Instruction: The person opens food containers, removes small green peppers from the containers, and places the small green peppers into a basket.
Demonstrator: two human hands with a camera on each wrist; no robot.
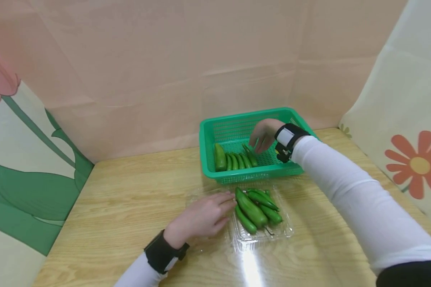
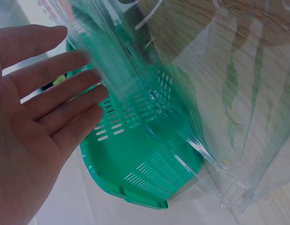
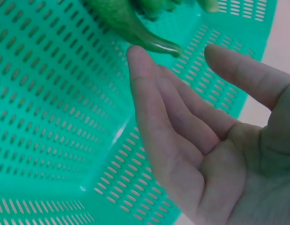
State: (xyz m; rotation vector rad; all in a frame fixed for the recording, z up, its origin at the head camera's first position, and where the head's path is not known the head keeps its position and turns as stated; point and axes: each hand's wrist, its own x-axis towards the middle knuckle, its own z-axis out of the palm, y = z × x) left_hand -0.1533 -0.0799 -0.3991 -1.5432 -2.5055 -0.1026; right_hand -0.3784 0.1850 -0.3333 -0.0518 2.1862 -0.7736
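Note:
My right hand [image 1: 265, 133] hangs inside the green plastic basket [image 1: 203, 147], fingers loosely bent and thumb apart, with nothing in its grasp. In the right wrist view its fingertips come right to the tip of a green chili pepper [image 3: 130, 28]. That pepper ends a row of several along the basket's front left, beside a thicker green pepper [image 1: 220, 157]. My left hand [image 1: 204, 215] is over the opened lid side of a clear plastic clamshell box [image 1: 262, 239], fingers extended toward the several green peppers [image 1: 251, 209] piled in the box.
The basket stands at the back of the wooden table [image 1: 129, 199], close to a pinkish-beige cloth backdrop [image 1: 147, 79]. Printed fabric with a red flower [image 1: 420, 165] hangs along the right side. The clamshell sits directly in front of the basket.

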